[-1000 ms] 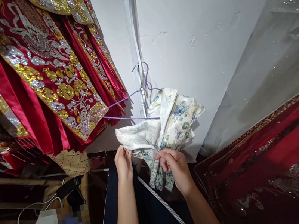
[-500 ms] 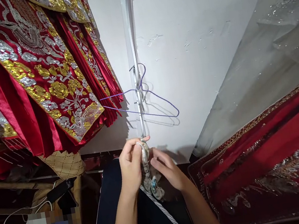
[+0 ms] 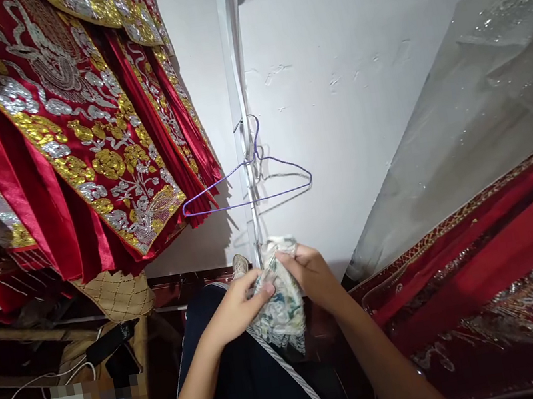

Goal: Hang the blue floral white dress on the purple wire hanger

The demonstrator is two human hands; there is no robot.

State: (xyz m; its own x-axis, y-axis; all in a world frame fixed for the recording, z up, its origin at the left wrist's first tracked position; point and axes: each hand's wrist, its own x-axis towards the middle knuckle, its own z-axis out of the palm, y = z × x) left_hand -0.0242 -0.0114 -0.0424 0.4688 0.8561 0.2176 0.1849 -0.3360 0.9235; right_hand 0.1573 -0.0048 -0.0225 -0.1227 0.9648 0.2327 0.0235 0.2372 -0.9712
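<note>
Looking down from my head camera, my left hand [image 3: 236,309] is curled around the near side of a bunched cream satin garment printed with blue and green flowers [image 3: 280,302], thumb and fingertips pinched onto the cloth. My right hand [image 3: 313,273] grips the same bundle from the far side, fingers closed over its top edge. The garment sits crumpled between both hands, just above my lap, its loose end hanging down over my dark navy trousers with a white side stripe [image 3: 256,390].

Above my hands, a thin purple wire hanger [image 3: 249,185] hangs bare against the white painted wall [image 3: 353,78], hooked beside a pale vertical strip.

To the left hang red satin robes heavily embroidered with gold and silver flowers [image 3: 68,130], their hems near the hanger's left tip. To the right lies another red embroidered cloth with a gold-trimmed border [image 3: 485,273], under a grey translucent plastic sheet [image 3: 482,91]. At lower left, a white cable [image 3: 38,387] loops near a black device [image 3: 111,339].
</note>
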